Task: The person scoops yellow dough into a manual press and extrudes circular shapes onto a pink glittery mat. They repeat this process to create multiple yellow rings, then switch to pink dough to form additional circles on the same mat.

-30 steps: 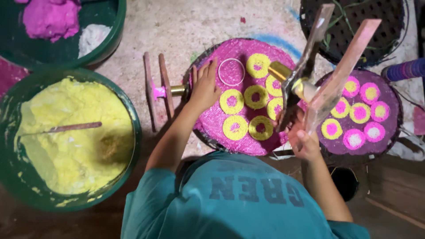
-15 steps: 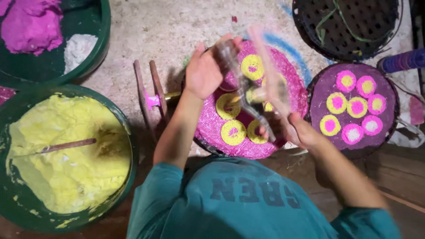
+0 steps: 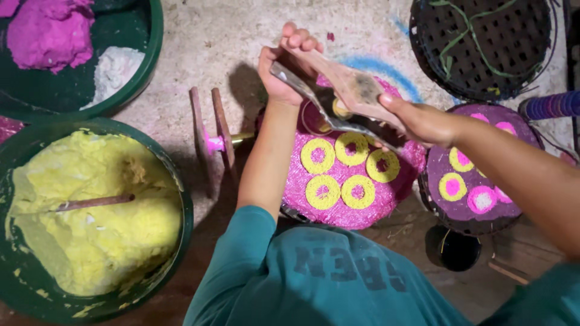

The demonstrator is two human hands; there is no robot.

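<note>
Though my left hand (image 3: pixel 284 66) and right hand (image 3: pixel 423 121) both show, the wooden press (image 3: pixel 350 90) between them blurs at its lower end, and whatever sits under it on the pink round mat (image 3: pixel 344 211) is hidden; there may be a brass cup there, hard to tell. My right forearm covers part of the purple round mat (image 3: pixel 471 208), and the black lattice tray (image 3: pixel 483 42) is cut off at the top edge.

Left hand: fingers curled over the upper end of the press, grip closed on it, wrist bent back, forearm running straight up from my teal shirt (image 3: pixel 326 278). Right hand: palm down, fingers wrapped on the lower end of the press, grip closed too, arm coming in from the right edge. The press is held tilted in the air above the pink round mat, just over the yellow rings (image 3: pixel 338 175) lying there.

Half a second ago the press was a motion smear lower over the rings; now it is higher and sharper. A second ago its two arms were spread apart off to the right; now they lie together.

Left of me: green tub of yellow dough (image 3: pixel 90 223) with a stick in it, second green tub with pink dough (image 3: pixel 42 30), and a spare wooden press (image 3: pixel 211 133) on the floor.
</note>
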